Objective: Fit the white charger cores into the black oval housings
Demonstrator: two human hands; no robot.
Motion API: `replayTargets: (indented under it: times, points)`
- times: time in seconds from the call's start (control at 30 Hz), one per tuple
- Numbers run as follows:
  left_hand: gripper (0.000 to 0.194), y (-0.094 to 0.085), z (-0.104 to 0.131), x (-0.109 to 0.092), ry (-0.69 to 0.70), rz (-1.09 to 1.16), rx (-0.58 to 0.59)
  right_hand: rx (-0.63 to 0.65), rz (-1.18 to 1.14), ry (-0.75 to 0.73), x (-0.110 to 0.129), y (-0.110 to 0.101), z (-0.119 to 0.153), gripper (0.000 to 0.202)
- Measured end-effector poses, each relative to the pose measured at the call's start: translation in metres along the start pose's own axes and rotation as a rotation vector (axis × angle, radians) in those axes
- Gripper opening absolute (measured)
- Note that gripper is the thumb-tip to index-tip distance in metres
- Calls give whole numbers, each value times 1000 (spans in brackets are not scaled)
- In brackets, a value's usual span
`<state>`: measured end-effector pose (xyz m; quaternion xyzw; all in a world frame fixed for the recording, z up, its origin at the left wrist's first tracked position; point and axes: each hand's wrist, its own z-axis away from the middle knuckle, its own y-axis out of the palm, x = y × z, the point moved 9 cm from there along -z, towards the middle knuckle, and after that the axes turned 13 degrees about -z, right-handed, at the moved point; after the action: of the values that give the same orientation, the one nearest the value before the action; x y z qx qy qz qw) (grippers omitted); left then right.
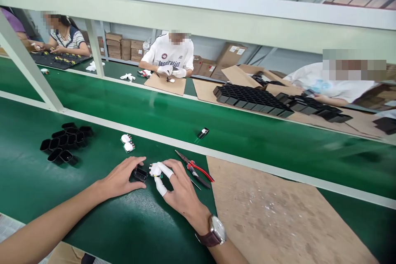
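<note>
My left hand [120,178] is curved around a black plastic housing [140,174] on the green table. Its thumb and index finger are spread apart, with gaps visible between them and the housing. Just to the right, my right hand [176,185] pinches a small circuit board with a round white part [156,170] between fingertips in white finger covers. Two similar boards with white parts [127,143] lie further back. Black housings [66,140] stand in a cluster at the left.
Red-handled pliers [198,169] and a thin metal tool [195,183] lie right of my right hand, beside a cardboard sheet [278,214]. A white rail [185,144] separates my table from a green belt [154,103] carrying one black housing [203,133]. Several people work across it.
</note>
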<state>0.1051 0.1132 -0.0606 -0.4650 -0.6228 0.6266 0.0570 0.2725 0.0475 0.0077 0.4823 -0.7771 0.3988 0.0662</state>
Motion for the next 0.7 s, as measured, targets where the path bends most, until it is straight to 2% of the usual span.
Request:
replayTargets:
  times: [0.07,0.13,0.27,0.33,0.5,0.7]
  points:
    - [99,-1,1,2,-2,15,34,-12,6,-12,0,2,0,54]
    - [102,-2,2,0,24,54,84,-55,-13,14,-3,2,4,58]
    - [70,-3,0,-7,74,77,150,-93,-63,65,-4,2,12,58]
    - [59,-4,-3,-11,87,84,129,-92,-97,59,0,1,14,57]
    - [62,-8,-4,-21,167,41,7,-27,-132,0,12,7,19,60]
    - [61,-8,-1,-25,189,-63,-58,5,-95,6,11,13,26,62]
